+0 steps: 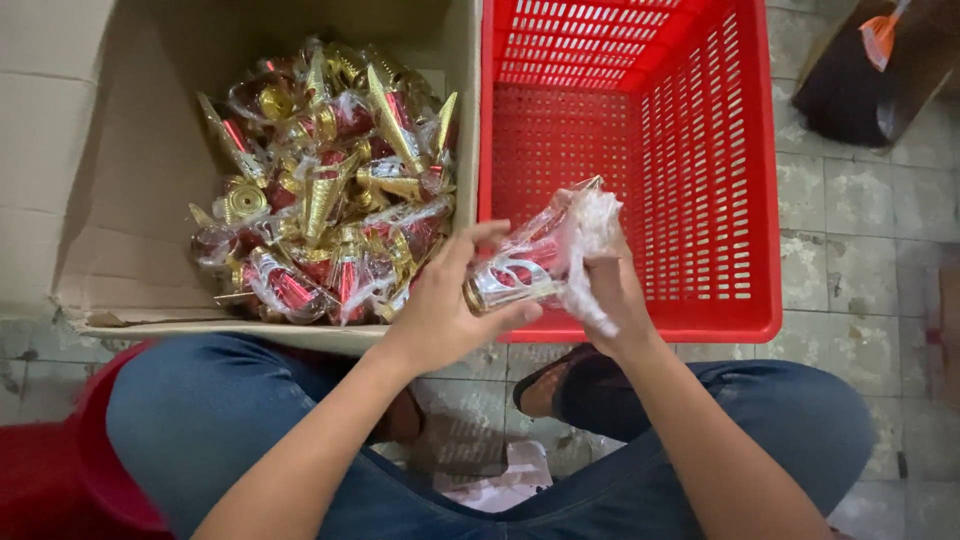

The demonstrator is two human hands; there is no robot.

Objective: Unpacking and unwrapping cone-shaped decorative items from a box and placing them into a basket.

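Right, my left hand [440, 310] has its fingers curled around the wide gold base of a gold-and-red cone ornament [515, 275], gripping it firmly from below. My right hand [605, 285] is pinched shut on the clear plastic wrapper [590, 235], which is bunched up white around the ornament's far end. The piece sits between both hands, just over the near left corner of the red plastic crate [740, 200].

Wrapper looks partly peeled back from the base, though I can't quite tell how much of it clings to the tip under all that crinkle. So this one is mid-way, not free of its plastic yet.

The crate shows a bare bottom as far as I see it, nothing dropped inside. To its left, the cardboard box [110, 200] holds a heap of wrapped ornaments [330, 190], gold and red, piled toward the box's right wall. Plenty left there, by the look of it.

I'm seated on the tiled floor [850, 230], knees in blue jeans [200, 410] spread either side. A crumpled scrap of plastic [500, 485] lies on the floor between my legs, and a dark bag [860, 90] rests beyond the crate's far right corner. Nothing blocks my hands.
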